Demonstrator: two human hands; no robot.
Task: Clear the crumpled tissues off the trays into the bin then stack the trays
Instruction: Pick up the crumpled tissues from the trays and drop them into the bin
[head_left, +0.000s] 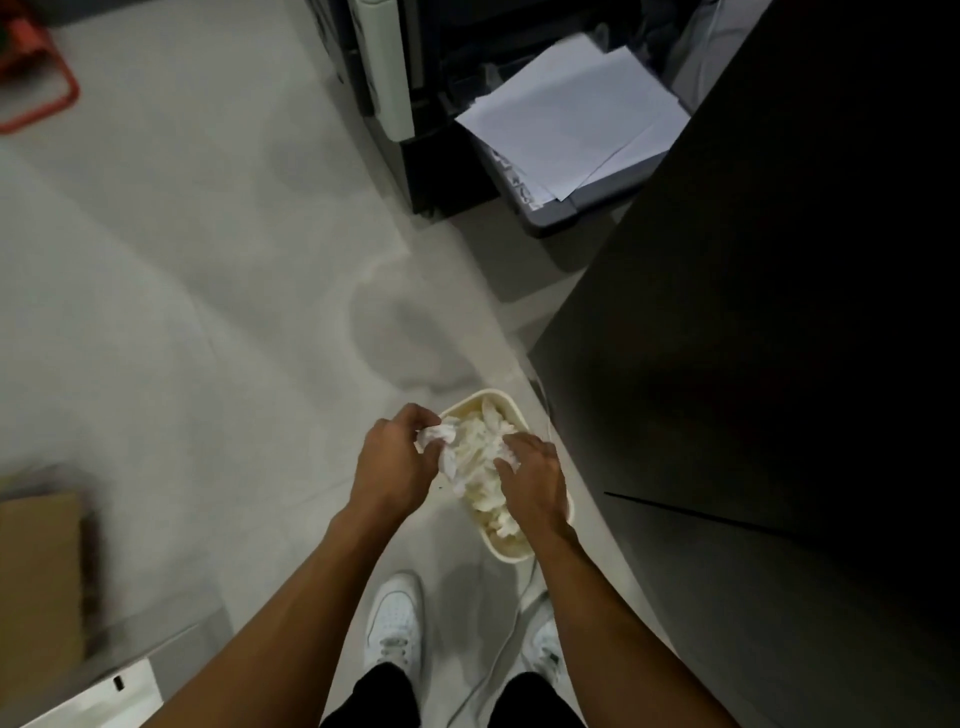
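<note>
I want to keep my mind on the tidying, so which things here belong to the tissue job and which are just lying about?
Job: cream bin, tissue pile in it, crumpled tissue in the grip of the left hand, right hand over the pile. No trays visible.
Lying about: paper sheets on the printer, cardboard box, red stool, cable.

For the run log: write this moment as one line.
place: at the bin | left hand: holds crumpled tissue over it | right hand: on tissue pile inside, grip unclear | trays: not in view
</note>
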